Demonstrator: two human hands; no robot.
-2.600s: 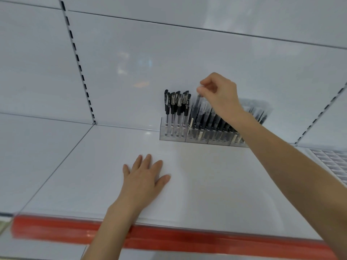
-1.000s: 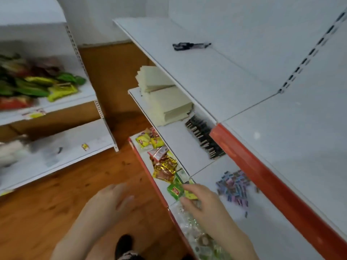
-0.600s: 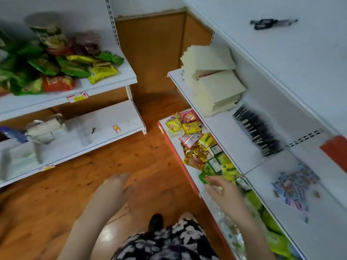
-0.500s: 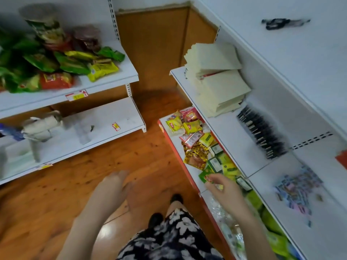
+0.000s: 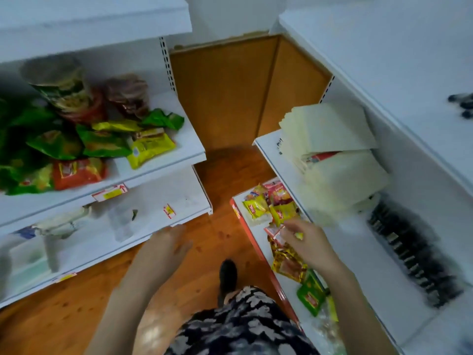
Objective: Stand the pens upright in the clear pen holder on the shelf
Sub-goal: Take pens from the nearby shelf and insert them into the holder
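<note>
- Pens [image 5: 409, 260] lie in a blurred black row on the right-hand middle shelf [image 5: 358, 267], just beside a stack of cream paper [image 5: 332, 155]; whether a holder surrounds them cannot be told.
- A few dark pen-like shapes [image 5: 463, 105] sit at the far right of the upper shelf [image 5: 384, 60], too smeared to read.
- The right hand [image 5: 307, 242] hovers palm down over the snack packets [image 5: 271, 208] on the bottom shelf [image 5: 252, 237], below and left of the pen row and apart from it.
- Its fingers are loosely curled. A yellow speck shows at the fingertips, but it cannot be told whether the hand holds anything.
- The left hand [image 5: 169, 242] hangs over the wooden floor [image 5: 222, 175] near the front edge of the left-hand shelving, fingers relaxed and spread, holding nothing.
- Both forearms reach forward from a dark floral garment [image 5: 243, 324], with one black shoe [image 5: 227, 275] between them.
- Green and yellow packets [image 5: 102, 142] crowd the left shelves.
- Earlier, the right hand was pinching at pens standing in the clear holder while the left lay flat on that shelf. Both have since dropped to waist level.
- Against the previous picture, the view has swung so that the paper stack and pen row sit further right, and both hands reach higher in the picture.
</note>
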